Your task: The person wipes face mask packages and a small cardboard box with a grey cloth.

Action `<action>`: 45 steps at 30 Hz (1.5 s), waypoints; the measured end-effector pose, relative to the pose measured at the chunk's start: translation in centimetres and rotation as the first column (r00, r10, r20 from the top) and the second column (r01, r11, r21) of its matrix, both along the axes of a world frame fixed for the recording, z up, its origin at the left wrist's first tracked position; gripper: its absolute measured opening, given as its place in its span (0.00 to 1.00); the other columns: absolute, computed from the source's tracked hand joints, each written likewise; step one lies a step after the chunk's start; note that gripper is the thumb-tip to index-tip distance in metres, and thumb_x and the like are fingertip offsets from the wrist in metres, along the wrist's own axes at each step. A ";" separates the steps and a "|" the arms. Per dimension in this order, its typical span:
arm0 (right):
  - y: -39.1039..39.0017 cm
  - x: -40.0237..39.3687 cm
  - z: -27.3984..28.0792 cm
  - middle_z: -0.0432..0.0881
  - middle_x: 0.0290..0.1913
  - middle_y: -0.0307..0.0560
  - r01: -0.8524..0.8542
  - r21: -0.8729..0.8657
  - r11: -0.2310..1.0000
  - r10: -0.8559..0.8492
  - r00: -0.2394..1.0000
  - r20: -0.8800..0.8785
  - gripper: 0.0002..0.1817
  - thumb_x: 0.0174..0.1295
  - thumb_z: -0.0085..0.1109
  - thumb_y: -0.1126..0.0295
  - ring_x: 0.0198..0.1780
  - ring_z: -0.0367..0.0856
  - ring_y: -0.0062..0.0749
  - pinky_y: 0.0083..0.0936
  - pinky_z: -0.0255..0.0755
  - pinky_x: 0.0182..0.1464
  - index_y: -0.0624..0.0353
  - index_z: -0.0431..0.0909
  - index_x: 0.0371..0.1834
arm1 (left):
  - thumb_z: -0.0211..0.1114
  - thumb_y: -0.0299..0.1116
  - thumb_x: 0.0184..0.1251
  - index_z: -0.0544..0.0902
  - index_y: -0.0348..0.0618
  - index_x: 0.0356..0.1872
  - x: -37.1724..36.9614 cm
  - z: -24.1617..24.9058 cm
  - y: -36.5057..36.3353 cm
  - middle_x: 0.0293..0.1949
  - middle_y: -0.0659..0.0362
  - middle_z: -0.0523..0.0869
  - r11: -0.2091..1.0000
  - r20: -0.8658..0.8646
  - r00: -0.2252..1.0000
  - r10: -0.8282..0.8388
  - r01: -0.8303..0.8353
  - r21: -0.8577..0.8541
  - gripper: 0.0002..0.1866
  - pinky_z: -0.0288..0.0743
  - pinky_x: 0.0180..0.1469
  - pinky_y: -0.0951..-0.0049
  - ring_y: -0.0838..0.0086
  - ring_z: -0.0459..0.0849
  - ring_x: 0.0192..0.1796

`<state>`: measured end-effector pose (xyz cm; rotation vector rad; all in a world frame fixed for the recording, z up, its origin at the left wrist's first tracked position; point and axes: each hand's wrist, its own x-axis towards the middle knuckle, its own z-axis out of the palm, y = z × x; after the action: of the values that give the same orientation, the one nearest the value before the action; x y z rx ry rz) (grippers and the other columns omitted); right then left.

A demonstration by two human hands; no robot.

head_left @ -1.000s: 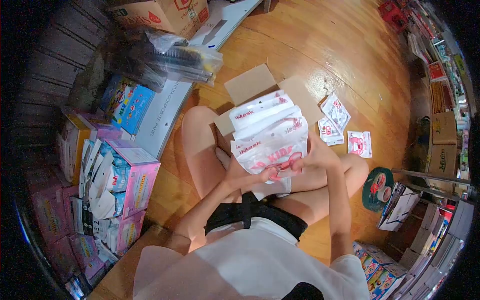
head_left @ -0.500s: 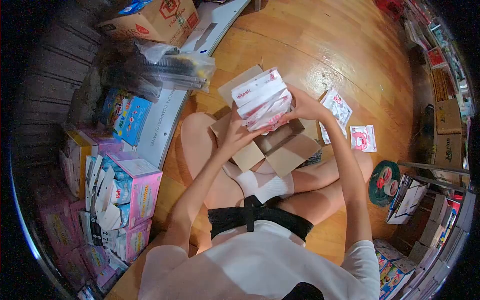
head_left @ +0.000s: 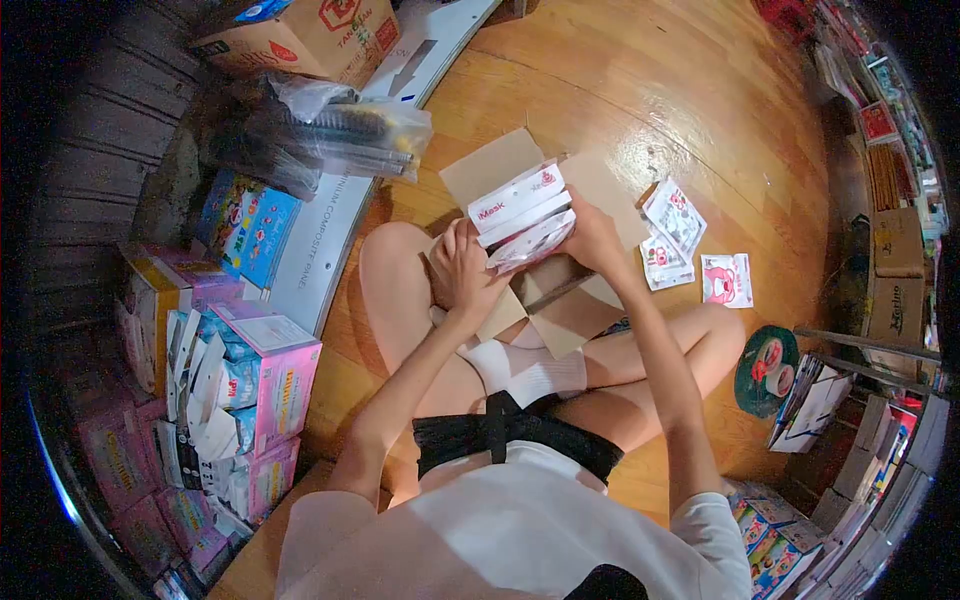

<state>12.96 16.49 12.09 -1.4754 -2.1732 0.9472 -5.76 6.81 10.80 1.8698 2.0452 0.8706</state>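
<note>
A stack of white mask packets [head_left: 520,212] printed "iMask" in red sits between my two hands, right at the open cardboard box [head_left: 578,318]. My left hand [head_left: 468,266] presses the stack's left side with its fingers. On the right side, my right hand [head_left: 592,236] is closed around the packets' edge. The box's flaps are folded outward, and the stack hides much of its opening. On the floor to the right lie loose packets: two overlapping ones [head_left: 676,218] and a single packet with a pink bear [head_left: 727,280].
My crossed legs surround the box. Pink mask boxes [head_left: 285,385] are stacked at left, beside a long white panel [head_left: 325,235]. Plastic-wrapped items [head_left: 350,135] and a large carton [head_left: 345,45] lie farther up. Green tape [head_left: 765,370] and shelves stand at right.
The stack has come down slightly toward the box and tilted a little. Both my hands have moved lower with it, and my left hand now sits more at its side.
</note>
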 end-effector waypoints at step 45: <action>-5.4 -4.8 -8.4 0.75 0.56 0.62 0.369 0.002 0.930 -0.359 0.906 -0.225 0.55 0.31 0.81 0.64 0.60 0.74 0.48 0.36 0.68 0.62 0.75 0.57 0.62 | 0.77 0.48 0.47 0.57 0.38 0.69 -3.3 -0.6 1.1 0.66 0.43 0.63 0.988 0.349 0.937 -0.028 -0.027 0.153 0.51 0.54 0.68 0.50 0.50 0.61 0.69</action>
<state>8.11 11.04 3.71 -1.5955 -1.6728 0.8751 -9.04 7.91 10.21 1.6391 1.8023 1.2930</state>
